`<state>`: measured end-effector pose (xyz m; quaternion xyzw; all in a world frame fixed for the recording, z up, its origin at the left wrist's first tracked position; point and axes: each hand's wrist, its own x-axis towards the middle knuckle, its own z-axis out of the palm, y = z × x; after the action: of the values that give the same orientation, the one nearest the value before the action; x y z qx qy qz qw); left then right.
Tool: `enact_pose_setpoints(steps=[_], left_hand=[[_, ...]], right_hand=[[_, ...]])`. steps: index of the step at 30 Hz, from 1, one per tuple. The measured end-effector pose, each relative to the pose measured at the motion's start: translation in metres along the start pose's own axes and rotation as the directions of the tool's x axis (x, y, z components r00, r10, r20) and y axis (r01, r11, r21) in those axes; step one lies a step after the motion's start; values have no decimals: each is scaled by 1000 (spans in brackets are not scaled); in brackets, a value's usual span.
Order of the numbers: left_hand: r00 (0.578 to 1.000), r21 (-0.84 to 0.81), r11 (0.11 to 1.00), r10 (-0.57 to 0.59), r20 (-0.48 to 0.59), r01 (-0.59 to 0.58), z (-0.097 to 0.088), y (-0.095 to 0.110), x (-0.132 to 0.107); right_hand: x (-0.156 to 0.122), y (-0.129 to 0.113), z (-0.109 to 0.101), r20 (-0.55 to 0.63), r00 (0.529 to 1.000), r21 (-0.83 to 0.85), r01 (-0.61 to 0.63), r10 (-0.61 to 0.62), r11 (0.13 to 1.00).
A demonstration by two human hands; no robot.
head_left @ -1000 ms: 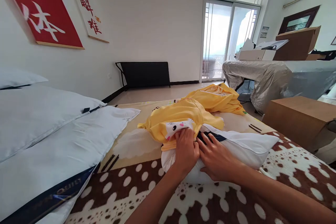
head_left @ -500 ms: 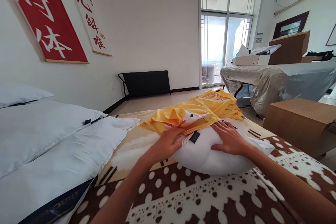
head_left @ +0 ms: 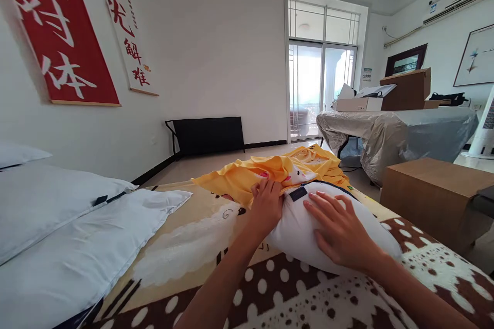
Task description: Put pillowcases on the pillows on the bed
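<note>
A white pillow lies on the bed's brown blanket with white dots, its far end under a yellow pillowcase printed with a small animal. My left hand is closed on the edge of the yellow pillowcase at the pillow's far left corner. My right hand lies flat on top of the pillow with its fingers spread, just near a dark label on the pillow.
Two white pillows are stacked on the bed at the left. A brown cardboard box stands right of the bed. Behind it a table under silver plastic sheeting carries boxes. A black panel leans on the far wall.
The pillow has tipped up and shifted away from me. My left hand moved from its near side to the pillowcase edge, and my right hand went flat on top. The view rose.
</note>
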<state>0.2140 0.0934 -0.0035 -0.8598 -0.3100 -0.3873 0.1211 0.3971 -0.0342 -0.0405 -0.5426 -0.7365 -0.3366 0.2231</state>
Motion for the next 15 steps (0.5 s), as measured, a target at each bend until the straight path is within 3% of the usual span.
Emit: enact_pose_setpoints(steps=[3,6,11,15], left_hand=[[998,94,995,24,-55,-19,4,3,19],[990,108,994,-11,-139,26,16,8,28],[981,127,985,133,-140,-116,48,38,14],[978,188,966,195,-69,-179,60,46,-2]], right_hand=[[18,-19,5,110,994,-47,4,1,999],[38,-20,22,199,979,-86,-14,31,996],[56,10,51,287,941,-58,-169,178,984],[50,35,63,209,918,-44,-336,338,941]])
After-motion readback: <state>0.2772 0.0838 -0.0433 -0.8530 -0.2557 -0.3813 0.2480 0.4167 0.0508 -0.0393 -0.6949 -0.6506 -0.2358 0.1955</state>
